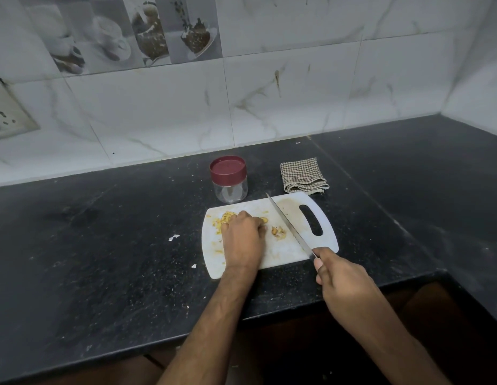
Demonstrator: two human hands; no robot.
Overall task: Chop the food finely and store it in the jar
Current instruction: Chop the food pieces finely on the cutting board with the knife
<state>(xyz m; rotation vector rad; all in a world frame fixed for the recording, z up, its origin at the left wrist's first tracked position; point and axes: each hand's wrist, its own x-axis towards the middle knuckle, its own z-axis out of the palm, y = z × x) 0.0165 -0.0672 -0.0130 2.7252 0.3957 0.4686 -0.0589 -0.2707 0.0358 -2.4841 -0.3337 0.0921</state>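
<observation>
A white cutting board (280, 252) lies on the black counter. Yellow chopped food (225, 218) is heaped at its far left, and a small separate clump (278, 232) sits near the middle. My left hand (243, 237) rests on the board with curled fingers over a yellow piece by the heap; what the fingers do underneath is hidden. My right hand (340, 279) grips the handle of a long knife (287, 223), whose blade slants across the board just right of the small clump. A clear jar (230, 180) with its maroon lid on stands behind the board.
A folded checked cloth (303, 175) lies behind the board's handle slot, right of the jar. White scraps (173, 237) dot the counter to the left. The counter's front edge runs just below the board; tiled walls close the back and right. A wall socket (5, 118) is far left.
</observation>
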